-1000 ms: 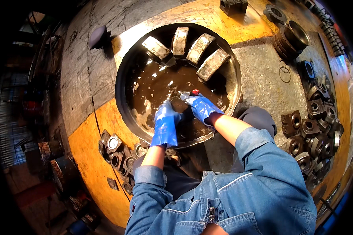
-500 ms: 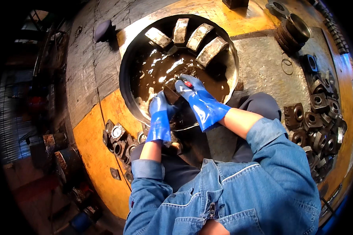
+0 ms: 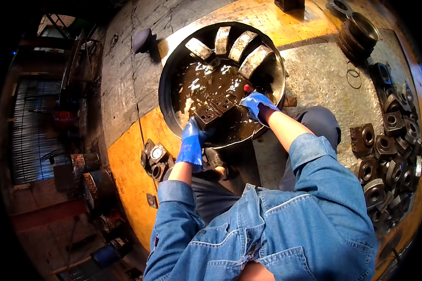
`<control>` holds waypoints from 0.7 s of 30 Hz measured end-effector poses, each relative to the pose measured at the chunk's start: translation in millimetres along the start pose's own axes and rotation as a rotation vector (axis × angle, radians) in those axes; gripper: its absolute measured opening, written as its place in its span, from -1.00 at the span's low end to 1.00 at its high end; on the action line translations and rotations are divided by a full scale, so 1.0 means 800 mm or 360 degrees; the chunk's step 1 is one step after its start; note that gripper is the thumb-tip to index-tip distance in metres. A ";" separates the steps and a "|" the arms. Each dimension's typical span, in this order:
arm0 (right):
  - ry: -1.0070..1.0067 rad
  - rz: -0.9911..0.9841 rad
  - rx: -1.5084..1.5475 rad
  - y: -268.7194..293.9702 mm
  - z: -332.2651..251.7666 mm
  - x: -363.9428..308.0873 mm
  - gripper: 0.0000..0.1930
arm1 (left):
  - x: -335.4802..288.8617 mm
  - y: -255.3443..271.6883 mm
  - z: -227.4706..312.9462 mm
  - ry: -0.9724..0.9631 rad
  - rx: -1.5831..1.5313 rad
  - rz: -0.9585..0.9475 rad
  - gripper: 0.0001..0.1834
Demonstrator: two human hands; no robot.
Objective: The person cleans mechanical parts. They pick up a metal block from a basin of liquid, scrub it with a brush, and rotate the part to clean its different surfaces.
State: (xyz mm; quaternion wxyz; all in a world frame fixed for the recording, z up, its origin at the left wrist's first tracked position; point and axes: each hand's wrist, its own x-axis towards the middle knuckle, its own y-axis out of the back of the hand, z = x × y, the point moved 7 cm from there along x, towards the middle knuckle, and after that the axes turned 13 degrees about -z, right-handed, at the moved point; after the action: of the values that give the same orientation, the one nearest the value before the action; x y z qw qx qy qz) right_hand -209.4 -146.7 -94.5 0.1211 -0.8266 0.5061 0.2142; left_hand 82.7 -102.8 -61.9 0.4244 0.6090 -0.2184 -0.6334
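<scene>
My left hand (image 3: 191,139), in a blue rubber glove, grips the near end of a dark metal block (image 3: 214,110) with several round holes. The block is over the dark liquid (image 3: 185,84) in a round metal basin (image 3: 165,100). To its right, my right hand (image 3: 258,104), gloved in blue too, is closed around a small tool with a red end (image 3: 247,88). The rest of that tool is hidden by the glove, so its kind does not show. Several curved, pale-faced metal pieces (image 3: 242,46) lean against the basin's far inner wall.
Dark metal parts with holes (image 3: 385,146) are heaped on the right, and a smaller pile (image 3: 157,152) lies left of my knees. Stacked metal rings (image 3: 356,37) stand at the far right near two thin rings (image 3: 353,78). A dark rounded object (image 3: 142,40) sits far left.
My right hand has moved right, away from the block, with the red-ended tool still in it. The block's holed face now shows in my left hand. The whole view has shifted slightly.
</scene>
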 end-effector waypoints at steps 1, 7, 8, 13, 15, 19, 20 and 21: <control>0.0106 -0.0028 0.0025 0.002 0.019 0.025 -0.74 | 0.002 0.000 0.000 0.0022 0.0027 -0.0014 -0.09; 0.0218 -0.0156 0.0205 -0.008 -0.078 -0.044 -0.51 | -0.026 -0.004 0.003 -0.0153 -0.0114 0.0145 -0.12; 0.0363 -0.0221 -0.0012 -0.016 -0.092 -0.048 -0.52 | -0.037 0.002 0.008 -0.0078 -0.0145 0.0105 -0.15; 0.0414 -0.0278 -0.0043 -0.030 -0.049 0.024 -0.81 | -0.037 0.009 0.003 -0.0149 -0.0049 0.0234 -0.20; 0.0526 -0.0088 0.0150 -0.006 -0.015 0.054 -0.84 | -0.032 0.007 0.018 -0.0218 -0.0073 0.0248 -0.21; 0.0705 -0.0502 0.0364 -0.040 -0.044 0.062 -0.85 | -0.019 0.001 -0.009 -0.0202 -0.0026 0.0326 -0.21; 0.0583 -0.0525 0.0091 -0.069 -0.068 0.032 -0.79 | -0.027 -0.011 -0.034 -0.0156 -0.0095 0.0299 -0.20; 0.0480 -0.0490 -0.0205 -0.066 -0.106 -0.009 -0.69 | -0.024 -0.010 -0.026 -0.0184 -0.0161 0.0284 -0.19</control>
State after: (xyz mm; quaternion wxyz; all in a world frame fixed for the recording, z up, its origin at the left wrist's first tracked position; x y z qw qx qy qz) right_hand -146.0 -152.0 -17.7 0.0223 -0.9228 0.3717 0.0989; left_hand 98.0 -78.0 -60.7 0.4960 0.5274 -0.2636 -0.6375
